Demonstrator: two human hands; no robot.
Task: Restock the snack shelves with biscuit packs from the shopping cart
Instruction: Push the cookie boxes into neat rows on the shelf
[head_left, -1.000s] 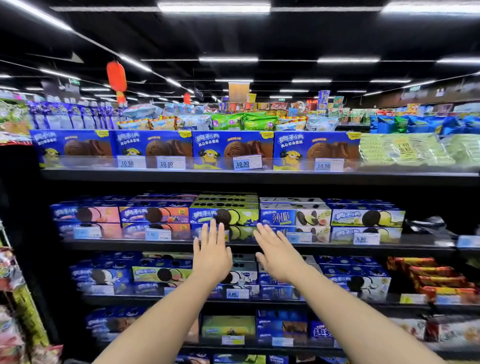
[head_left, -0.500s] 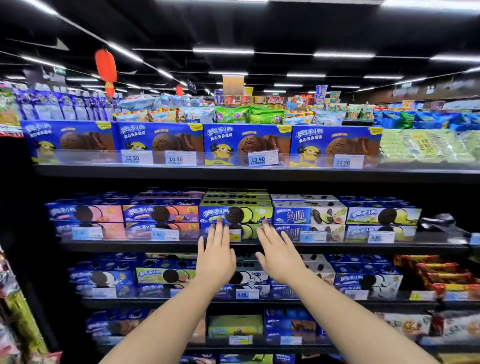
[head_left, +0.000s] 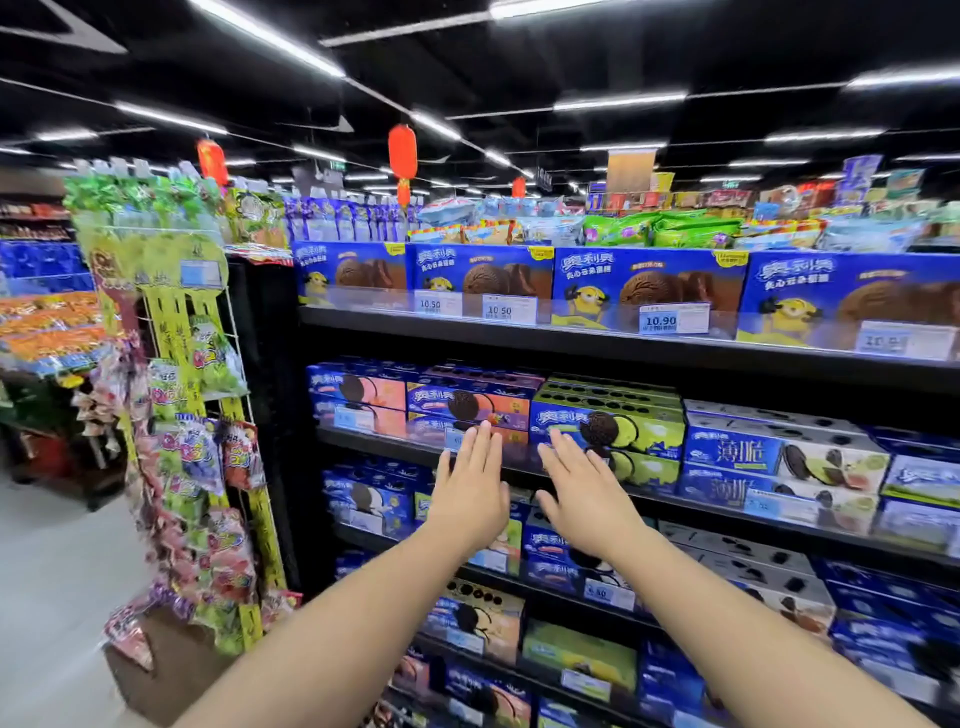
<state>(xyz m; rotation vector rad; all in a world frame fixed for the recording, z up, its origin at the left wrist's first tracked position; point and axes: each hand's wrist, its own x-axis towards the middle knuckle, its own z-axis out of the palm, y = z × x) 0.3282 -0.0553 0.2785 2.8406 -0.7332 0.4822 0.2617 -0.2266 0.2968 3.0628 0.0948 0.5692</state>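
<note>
Blue biscuit boxes (head_left: 644, 291) fill the snack shelves (head_left: 571, 347) row on row. Both hands reach out flat and hold nothing. The left hand (head_left: 470, 491) has its straight fingers (head_left: 482, 441) over the foot of the pink-and-blue box (head_left: 467, 402). The right hand (head_left: 589, 499) spreads its fingers (head_left: 563, 448) over the lower left corner of the green box (head_left: 613, 423) just beside it. Whether they touch cannot be told. A rack of hanging sweets (head_left: 192, 415) stands at the shelves' left end.

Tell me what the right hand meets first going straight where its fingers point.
Probably the lower green biscuit box on the second shelf. The right hand is open, and its fingertips overlap that box's left end in view. Depth is unclear, so contact can't be confirmed.
</note>
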